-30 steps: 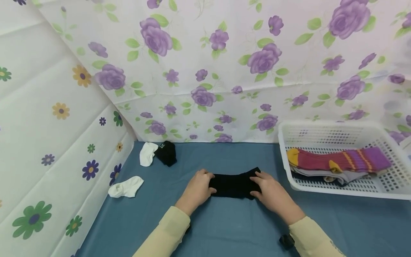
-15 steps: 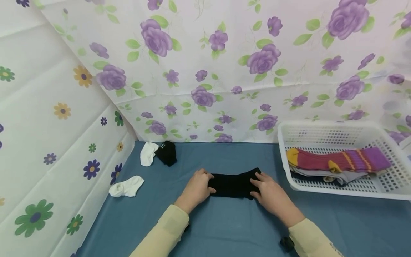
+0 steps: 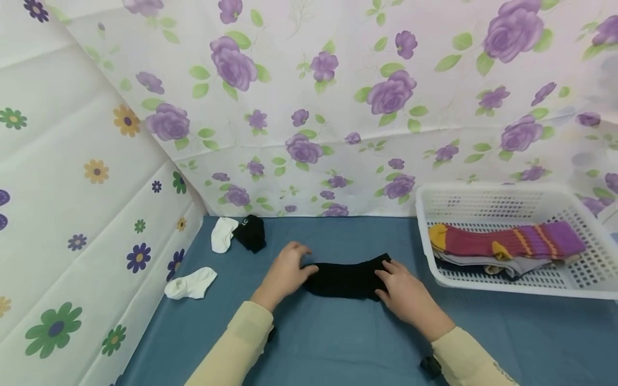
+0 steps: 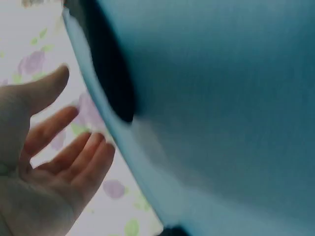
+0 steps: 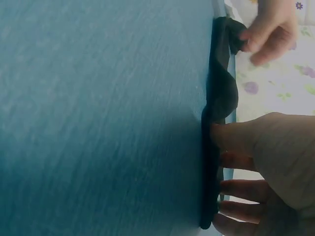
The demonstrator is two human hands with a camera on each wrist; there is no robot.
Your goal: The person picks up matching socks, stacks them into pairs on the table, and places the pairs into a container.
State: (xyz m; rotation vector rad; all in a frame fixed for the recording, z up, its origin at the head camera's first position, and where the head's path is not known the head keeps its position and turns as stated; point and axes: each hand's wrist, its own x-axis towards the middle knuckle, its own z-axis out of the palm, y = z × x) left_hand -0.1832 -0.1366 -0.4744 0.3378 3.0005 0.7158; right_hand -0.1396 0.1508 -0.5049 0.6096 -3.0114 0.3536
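Note:
A black sock [image 3: 343, 280] lies lengthwise on the blue cloth in the head view, its right end angled away. My left hand [image 3: 285, 271] is at its left end, thumb close above the edge. The left wrist view shows that left hand [image 4: 64, 172] with relaxed, spread fingers and a gap to the dark sock [image 4: 110, 69]. At the other end, the fingertips and thumb of my right hand [image 3: 407, 297] rest on the fabric. Seen from the right wrist, its fairly straight fingers touch the sock [image 5: 210, 162], which bulges up in the middle.
A white perforated basket [image 3: 516, 290] at right holds folded socks, a red and purple striped pair [image 3: 512, 241] on top. To the left lie a white sock [image 3: 191, 284], another small white one [image 3: 223, 234] and a black one [image 3: 250, 234]. Floral sheets [image 3: 299, 177] border the blue surface.
My left hand has drawn away to the left, exposing more of the sock's left end. The right hand has barely moved. The head view has tilted slightly.

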